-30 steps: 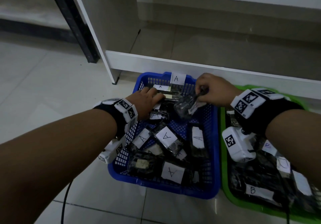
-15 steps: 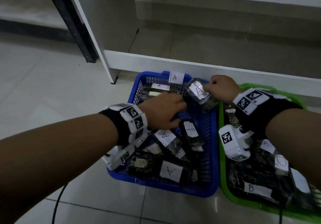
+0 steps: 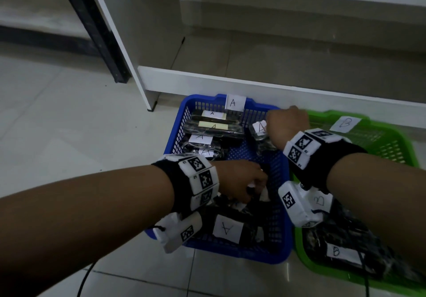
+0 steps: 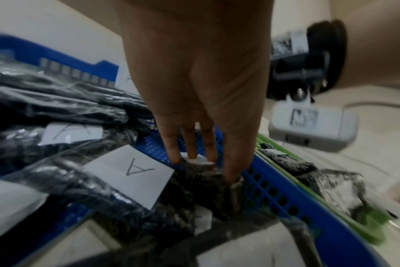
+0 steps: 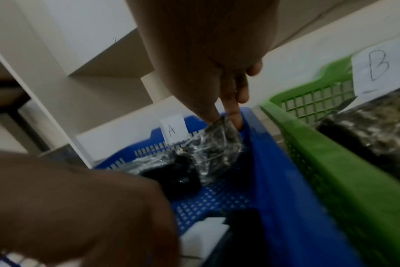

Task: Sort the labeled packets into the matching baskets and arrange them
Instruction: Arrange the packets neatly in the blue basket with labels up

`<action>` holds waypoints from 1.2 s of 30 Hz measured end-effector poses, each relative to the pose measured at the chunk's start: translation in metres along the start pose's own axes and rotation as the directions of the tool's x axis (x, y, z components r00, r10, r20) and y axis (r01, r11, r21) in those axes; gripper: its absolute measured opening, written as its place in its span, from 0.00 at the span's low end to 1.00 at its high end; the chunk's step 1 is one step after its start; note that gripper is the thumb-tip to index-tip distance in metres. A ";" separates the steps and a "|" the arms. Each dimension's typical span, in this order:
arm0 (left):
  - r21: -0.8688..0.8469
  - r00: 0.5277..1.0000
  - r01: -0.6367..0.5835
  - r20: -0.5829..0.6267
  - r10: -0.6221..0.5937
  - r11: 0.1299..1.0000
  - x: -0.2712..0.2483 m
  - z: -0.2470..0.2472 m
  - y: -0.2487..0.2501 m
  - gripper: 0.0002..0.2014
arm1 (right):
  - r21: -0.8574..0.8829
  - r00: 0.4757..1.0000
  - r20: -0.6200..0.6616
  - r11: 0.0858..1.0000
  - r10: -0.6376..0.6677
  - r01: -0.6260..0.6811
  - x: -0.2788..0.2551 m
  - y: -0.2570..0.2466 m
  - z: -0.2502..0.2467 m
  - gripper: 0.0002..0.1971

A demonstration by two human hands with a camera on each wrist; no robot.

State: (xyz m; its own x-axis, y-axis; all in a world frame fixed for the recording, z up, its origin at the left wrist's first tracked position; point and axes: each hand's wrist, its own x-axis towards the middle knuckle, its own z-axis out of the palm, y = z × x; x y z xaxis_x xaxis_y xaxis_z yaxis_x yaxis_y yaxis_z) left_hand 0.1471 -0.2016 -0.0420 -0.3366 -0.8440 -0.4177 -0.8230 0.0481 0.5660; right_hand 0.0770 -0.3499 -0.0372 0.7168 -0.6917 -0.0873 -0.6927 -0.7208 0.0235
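Note:
A blue basket (image 3: 242, 254) tagged A (image 3: 235, 103) stands left of a green basket (image 3: 322, 116) tagged B (image 3: 345, 123). My right hand (image 3: 288, 123) is at the blue basket's far right corner. Its thumb and forefinger pinch the top of a clear-wrapped dark packet (image 5: 217, 148), whose A label (image 3: 259, 127) faces up. My left hand (image 3: 255, 188) reaches down into the near middle of the blue basket and pinches a dark packet (image 4: 206, 178) beside the right wall. Several A packets (image 3: 214, 128) lie stacked at the far left, and others (image 3: 227, 228) lie loose in front.
Dark packets labelled B (image 3: 341, 253) fill the near part of the green basket. A white shelf unit's bottom board (image 3: 253, 84) runs just behind both baskets, with a black post (image 3: 96, 31) to the left. Both baskets stand on pale tiled floor (image 3: 69, 123). A black cable (image 3: 85, 280) trails below my left arm.
My right hand carried its A packet from the basket's middle to the far right corner. My left hand drew back from the far-left stack to the near middle and took hold of a packet.

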 end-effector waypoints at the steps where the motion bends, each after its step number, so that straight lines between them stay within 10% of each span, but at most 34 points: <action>1: -0.021 1.000 0.009 -0.012 -0.009 1.000 -0.001 0.001 -0.001 0.15 | -0.080 1.000 -0.008 0.997 -0.017 0.016 -0.001 0.001 0.002 0.08; 9: 0.010 0.998 0.052 -0.020 -0.052 0.999 -0.006 0.008 -0.007 0.29 | -0.302 0.960 0.210 0.922 -0.186 0.244 -0.013 0.008 0.001 0.29; 16: -0.102 0.994 0.096 -0.043 -0.101 0.990 -0.005 0.009 -0.005 0.19 | -0.275 0.895 0.246 0.858 -0.373 0.433 -0.010 0.016 0.014 0.35; 21: -0.310 0.970 0.147 -0.140 -0.198 0.939 -0.005 0.007 -0.002 0.20 | -0.228 0.925 0.273 0.916 -0.264 0.329 -0.012 0.002 0.021 0.28; 25: -0.438 0.913 0.373 0.019 -0.407 0.818 -0.005 -0.003 -0.001 0.40 | -0.156 0.938 0.265 0.950 -0.225 0.272 -0.010 -0.002 0.018 0.24; 29: -0.557 0.925 0.354 0.086 -0.371 0.751 -0.014 -0.030 -0.005 0.47 | -0.111 0.936 0.285 0.963 -0.206 0.245 -0.010 0.006 0.018 0.20; 36: -0.418 0.956 0.242 -0.054 -0.289 0.876 -0.046 -0.074 -0.034 0.59 | 0.369 0.995 0.068 0.928 -0.071 0.041 -0.002 -0.001 -0.005 0.12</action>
State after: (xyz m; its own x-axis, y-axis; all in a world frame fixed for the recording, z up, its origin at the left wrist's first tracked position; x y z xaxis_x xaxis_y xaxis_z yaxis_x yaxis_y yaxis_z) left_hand 0.2247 -0.2043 0.0103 -0.0589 -0.8493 -0.5246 -0.6111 -0.3848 0.6917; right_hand 0.0767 -0.3478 -0.0317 0.7571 -0.6344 -0.1562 -0.6430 -0.6814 -0.3496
